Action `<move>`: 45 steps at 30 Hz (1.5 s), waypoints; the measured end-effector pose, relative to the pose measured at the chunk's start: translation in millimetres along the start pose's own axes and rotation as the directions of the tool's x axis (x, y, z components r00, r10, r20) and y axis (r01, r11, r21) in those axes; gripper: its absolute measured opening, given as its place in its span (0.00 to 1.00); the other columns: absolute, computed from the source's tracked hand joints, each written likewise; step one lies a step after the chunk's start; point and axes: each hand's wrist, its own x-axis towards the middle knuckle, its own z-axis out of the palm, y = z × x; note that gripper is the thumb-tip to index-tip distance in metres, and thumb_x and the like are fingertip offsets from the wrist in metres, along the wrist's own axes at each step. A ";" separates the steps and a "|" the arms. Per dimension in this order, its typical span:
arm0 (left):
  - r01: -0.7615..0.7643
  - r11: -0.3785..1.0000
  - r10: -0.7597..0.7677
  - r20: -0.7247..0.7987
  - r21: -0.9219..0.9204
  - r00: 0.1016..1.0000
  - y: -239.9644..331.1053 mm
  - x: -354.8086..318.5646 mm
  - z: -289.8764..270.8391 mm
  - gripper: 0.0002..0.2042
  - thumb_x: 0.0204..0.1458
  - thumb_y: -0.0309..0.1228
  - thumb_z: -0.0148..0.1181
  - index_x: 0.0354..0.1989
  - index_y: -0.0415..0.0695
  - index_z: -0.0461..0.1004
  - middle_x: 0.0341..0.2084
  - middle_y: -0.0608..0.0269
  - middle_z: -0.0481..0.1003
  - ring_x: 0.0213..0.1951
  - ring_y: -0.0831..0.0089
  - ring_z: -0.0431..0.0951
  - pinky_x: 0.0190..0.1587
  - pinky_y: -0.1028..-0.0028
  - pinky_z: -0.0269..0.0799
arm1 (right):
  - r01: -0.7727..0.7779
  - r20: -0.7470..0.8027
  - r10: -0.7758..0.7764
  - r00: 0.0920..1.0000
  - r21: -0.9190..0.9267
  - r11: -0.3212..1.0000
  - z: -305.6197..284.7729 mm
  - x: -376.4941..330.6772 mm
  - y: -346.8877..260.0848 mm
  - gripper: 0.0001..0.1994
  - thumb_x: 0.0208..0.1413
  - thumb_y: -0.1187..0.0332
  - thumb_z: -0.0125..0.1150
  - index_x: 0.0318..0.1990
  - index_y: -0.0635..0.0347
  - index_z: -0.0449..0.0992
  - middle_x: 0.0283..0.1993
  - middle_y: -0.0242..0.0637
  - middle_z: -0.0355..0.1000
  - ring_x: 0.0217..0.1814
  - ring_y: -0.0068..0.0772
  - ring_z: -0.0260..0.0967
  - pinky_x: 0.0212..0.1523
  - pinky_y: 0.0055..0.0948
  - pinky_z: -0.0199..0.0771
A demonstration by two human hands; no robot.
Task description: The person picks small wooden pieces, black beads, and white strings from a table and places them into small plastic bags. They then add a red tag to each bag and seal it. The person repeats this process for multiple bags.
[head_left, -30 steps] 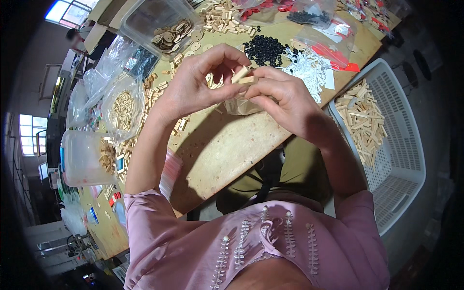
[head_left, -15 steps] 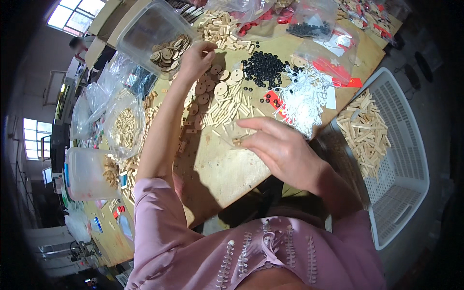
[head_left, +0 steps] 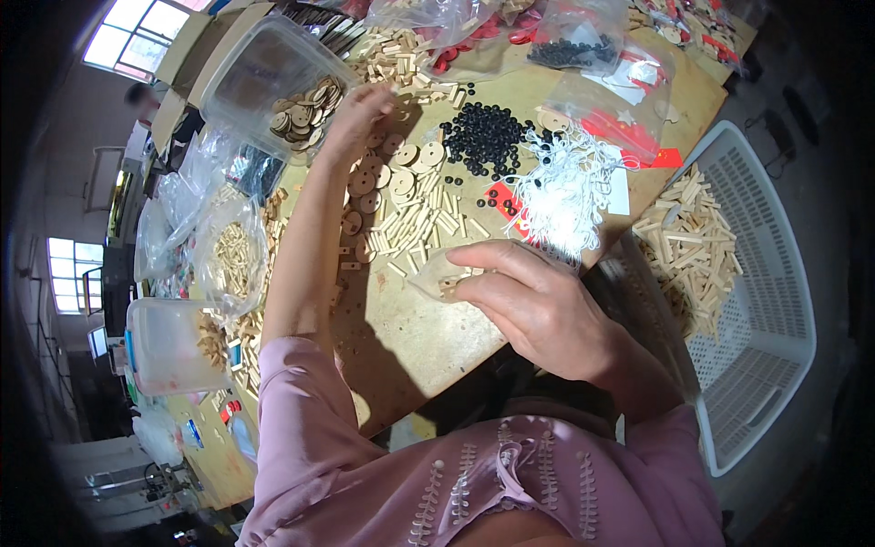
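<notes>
My right hand [head_left: 551, 301] pinches the edge of a small clear plastic bag [head_left: 428, 281] over the near part of the table. Small wooden pieces [head_left: 448, 286] show inside the bag, close to the fingertips. Farther off, my left arm is stretched across the table. My left hand [head_left: 360, 117] is curled beside a pile of small wooden blocks [head_left: 401, 62], its fingertips partly hidden; what they hold cannot be made out. Round wooden discs with holes [head_left: 401, 182] lie below that hand. Short wooden sticks [head_left: 415, 223] are scattered between the discs and the bag.
A clear tub [head_left: 264, 77] with wooden discs stands at the far left. Black beads [head_left: 488, 137] and white cords [head_left: 565, 196] lie toward the right. A white basket [head_left: 761, 301] with wooden sticks sits beyond the table's right edge. Plastic bags [head_left: 579, 36] lie at the back.
The view has shifted a little, moving the table's contents leftward. My right hand still holds the bag, slightly nearer to me. My left hand stays by the block pile.
</notes>
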 end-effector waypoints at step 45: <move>-0.518 0.753 0.294 0.497 0.405 0.817 148.8 -299.4 -2.7 0.22 0.50 0.21 0.69 0.55 0.42 0.74 0.38 0.54 0.82 0.40 0.67 0.85 0.44 0.68 0.82 | -0.006 0.246 0.001 0.969 0.019 1.000 32.4 7.4 -52.7 0.04 0.57 0.76 0.65 0.40 0.63 0.81 0.48 0.46 0.74 0.53 0.45 0.75 0.52 0.36 0.74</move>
